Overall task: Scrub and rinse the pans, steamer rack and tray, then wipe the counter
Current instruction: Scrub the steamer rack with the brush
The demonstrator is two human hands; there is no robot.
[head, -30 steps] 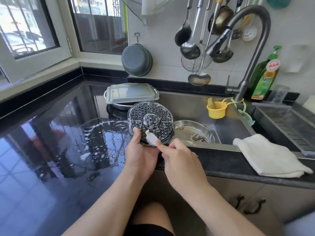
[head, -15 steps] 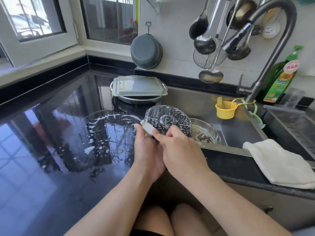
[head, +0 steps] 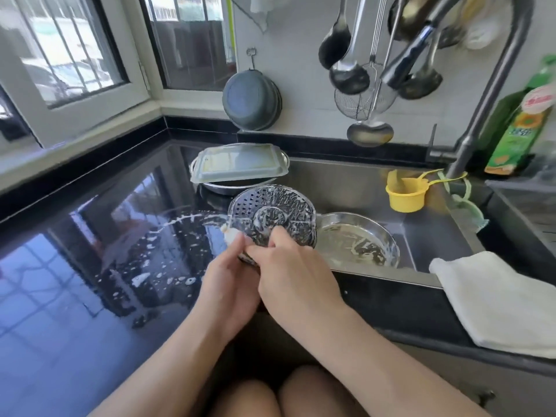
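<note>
My left hand (head: 228,287) grips the lower edge of the round perforated steamer rack (head: 270,212), which is tilted up and streaked with foam. My right hand (head: 294,275) pinches a small white sponge (head: 231,234) against the rack's lower left rim. A foamy steel pan (head: 388,242) lies in the sink just right of the rack. Behind it, a rectangular tray (head: 237,164) rests upside down on another steel pan (head: 228,188). The black counter (head: 90,266) to the left is wet and flecked with suds.
A folded white cloth (head: 496,302) lies on the counter's front edge at the right. The faucet (head: 493,85) arches over the sink beside a yellow cup (head: 403,197) and a green detergent bottle (head: 517,130). Ladles (head: 349,73) and a grey bowl (head: 251,100) hang on the wall.
The sponge has slid from the rack's bottom edge round to its lower left rim. The rack has tipped a little flatter, and my head has moved closer.
</note>
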